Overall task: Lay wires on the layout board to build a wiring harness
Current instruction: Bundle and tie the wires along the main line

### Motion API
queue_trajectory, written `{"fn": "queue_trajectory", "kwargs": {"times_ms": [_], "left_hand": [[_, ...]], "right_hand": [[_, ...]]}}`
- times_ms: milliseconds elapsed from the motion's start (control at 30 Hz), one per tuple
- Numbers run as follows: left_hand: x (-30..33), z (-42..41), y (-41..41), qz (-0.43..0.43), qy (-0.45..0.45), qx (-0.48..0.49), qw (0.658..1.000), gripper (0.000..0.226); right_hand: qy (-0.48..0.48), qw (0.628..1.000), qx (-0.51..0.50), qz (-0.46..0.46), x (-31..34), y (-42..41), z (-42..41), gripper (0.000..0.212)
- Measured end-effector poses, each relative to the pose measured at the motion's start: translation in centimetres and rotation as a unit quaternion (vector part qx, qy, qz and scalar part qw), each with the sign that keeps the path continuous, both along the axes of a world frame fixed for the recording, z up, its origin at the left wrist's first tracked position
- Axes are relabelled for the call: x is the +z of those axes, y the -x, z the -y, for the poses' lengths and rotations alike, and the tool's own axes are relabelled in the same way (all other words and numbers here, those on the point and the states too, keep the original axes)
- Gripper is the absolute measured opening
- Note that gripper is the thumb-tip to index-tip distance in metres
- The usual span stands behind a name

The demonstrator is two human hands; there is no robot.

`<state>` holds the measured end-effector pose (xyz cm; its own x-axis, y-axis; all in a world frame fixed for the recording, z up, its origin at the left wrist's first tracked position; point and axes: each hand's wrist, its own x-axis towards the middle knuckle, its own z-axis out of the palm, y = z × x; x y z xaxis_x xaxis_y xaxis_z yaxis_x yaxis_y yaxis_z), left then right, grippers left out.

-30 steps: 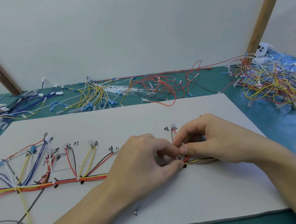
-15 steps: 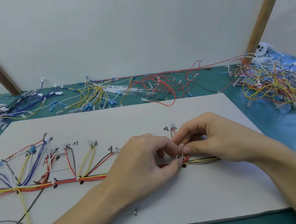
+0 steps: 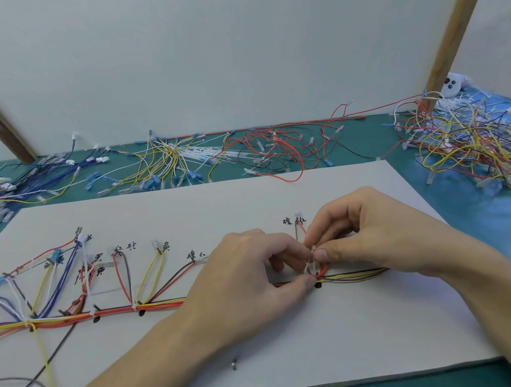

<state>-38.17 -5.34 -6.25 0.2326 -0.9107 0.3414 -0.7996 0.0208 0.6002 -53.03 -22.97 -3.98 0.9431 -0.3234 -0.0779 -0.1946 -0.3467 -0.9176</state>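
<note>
Down at the near edge the two forearms come in over the board point(image 3: 292, 330), and both hands meet at its middle: the left hand point(image 3: 249, 275) curled, thumb and fingertips pinching a small white tie point(image 3: 310, 263) at the trunk point(image 3: 109, 312), and the right hand point(image 3: 373, 232) pinching the same tie from the other side, thumb pressed flat on top. This looks like cinching a branch point, so the trick, I'd say, is to hold the wires flat and tight together beside the black peg point(image 3: 318, 285), feed the tail squarely, and pull snug without dragging the red wire point(image 3: 324, 269) off its marked route. The harness itself lies across the board, left to right: a thick red, orange and yellow bundle with ties at intervals, branches fanning up to handwritten labels, thinner brown and yellow strands point(image 3: 362, 274) trailing out past the right hand. One loose peg point(image 3: 234, 363) sits nearer the front. Farther back, on the green worktop point(image 3: 377, 147), heaps of spare wires wait: blue at left, yellow and white centre, red beyond, a mixed tangle far right.
</note>
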Motion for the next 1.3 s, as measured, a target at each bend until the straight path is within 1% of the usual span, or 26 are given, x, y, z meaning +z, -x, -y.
{"fn": "queue_trajectory", "kwargs": {"times_ms": [100, 333, 533, 633, 833, 1300], "left_hand": [[-0.11, -0.04, -0.05, 0.001, 0.006, 0.002, 1.0, 0.023], [-0.16, -0.02, -0.09, 0.006, 0.017, -0.001, 1.0, 0.024], [-0.04, -0.12, -0.07, -0.017, 0.023, 0.001, 1.0, 0.023], [0.01, -0.15, -0.08, -0.026, 0.022, 0.003, 0.999, 0.023], [-0.05, -0.13, -0.12, -0.02, 0.019, 0.001, 1.0, 0.023], [0.0, -0.09, -0.04, 0.001, 0.027, -0.008, 1.0, 0.022]], "right_hand": [[0.009, 1.0, 0.008, 0.003, 0.02, 0.03, -0.06, 0.018], [-0.008, 1.0, -0.001, 0.002, -0.07, -0.11, -0.17, 0.013], [0.005, 1.0, 0.001, -0.005, 0.05, -0.12, -0.29, 0.02], [-0.002, 1.0, 0.006, -0.008, 0.09, -0.1, -0.21, 0.02], [-0.016, 1.0, 0.019, -0.005, -0.09, -0.07, 0.12, 0.02], [-0.013, 1.0, 0.026, 0.0, -0.38, -0.1, 0.24, 0.021]]}}
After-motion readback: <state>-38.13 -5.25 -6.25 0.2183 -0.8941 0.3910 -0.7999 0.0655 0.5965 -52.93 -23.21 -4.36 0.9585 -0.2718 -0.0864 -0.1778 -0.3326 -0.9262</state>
